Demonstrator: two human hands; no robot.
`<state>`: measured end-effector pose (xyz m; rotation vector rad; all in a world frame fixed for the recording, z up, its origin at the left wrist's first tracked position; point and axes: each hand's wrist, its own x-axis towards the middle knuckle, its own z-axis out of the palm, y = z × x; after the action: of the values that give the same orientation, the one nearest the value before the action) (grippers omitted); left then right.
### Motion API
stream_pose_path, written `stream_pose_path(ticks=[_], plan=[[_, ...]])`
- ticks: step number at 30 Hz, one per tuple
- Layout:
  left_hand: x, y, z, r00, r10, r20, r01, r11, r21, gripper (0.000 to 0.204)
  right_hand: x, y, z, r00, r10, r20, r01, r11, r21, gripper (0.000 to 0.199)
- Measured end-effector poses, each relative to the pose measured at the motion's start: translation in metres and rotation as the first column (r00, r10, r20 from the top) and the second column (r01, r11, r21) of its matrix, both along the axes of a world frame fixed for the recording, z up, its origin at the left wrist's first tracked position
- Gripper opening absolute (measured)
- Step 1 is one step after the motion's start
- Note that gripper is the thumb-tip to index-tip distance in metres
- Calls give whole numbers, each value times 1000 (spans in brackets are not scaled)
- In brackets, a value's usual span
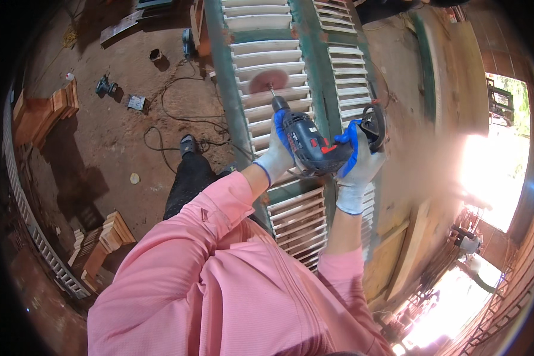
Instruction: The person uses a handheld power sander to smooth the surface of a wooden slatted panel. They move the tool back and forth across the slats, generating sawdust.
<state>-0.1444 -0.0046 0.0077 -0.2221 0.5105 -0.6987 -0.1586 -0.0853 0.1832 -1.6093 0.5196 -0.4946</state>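
Observation:
A dark blue power drill (307, 139) lies across the middle of the view, held in both gloved hands. My left hand (277, 149), in a white and blue glove, is wrapped round its front behind the chuck. Round the rear grip closes my right hand (358, 159), gloved alike, beside a loop of black cord (374, 127). A reddish round disc (269, 81) on the drill's shaft looks blurred and lies over the slats of a louvred shutter (271, 113). Its slats are whitish and its frame is worn green. Whether the disc touches the slats I cannot tell.
A second louvred panel (346, 68) adjoins on the right. Cables (187, 117) trail over the dirt floor at left, near another power tool (105, 86) and a small can (155, 56). Stacked wooden pieces (47, 113) stand farther left. Boards (406, 252) lie at lower right.

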Motion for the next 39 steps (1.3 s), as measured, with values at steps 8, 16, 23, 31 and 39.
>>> stream_pose_path(ticks=[8,16,23,31,39], plan=[[22,-30,1,999,-49,-7,49,999,13,53,10,-31,-8,998,-66,16,66,998,-6,21],[36,-63,-8,988,-144,53,143,990,16,52,-2,-45,-10,970,-230,83,229,973,16,20],[27,-62,-3,966,-257,-11,257,961,103,52,-36,-52,-26,958,-270,95,272,962,-8,19],[2,-20,-10,969,-246,32,239,961,142,51,-58,-18,-32,958,-263,117,250,962,110,25],[-24,21,8,976,-216,-24,217,967,131,58,-81,5,-45,970,-219,104,196,961,197,28]])
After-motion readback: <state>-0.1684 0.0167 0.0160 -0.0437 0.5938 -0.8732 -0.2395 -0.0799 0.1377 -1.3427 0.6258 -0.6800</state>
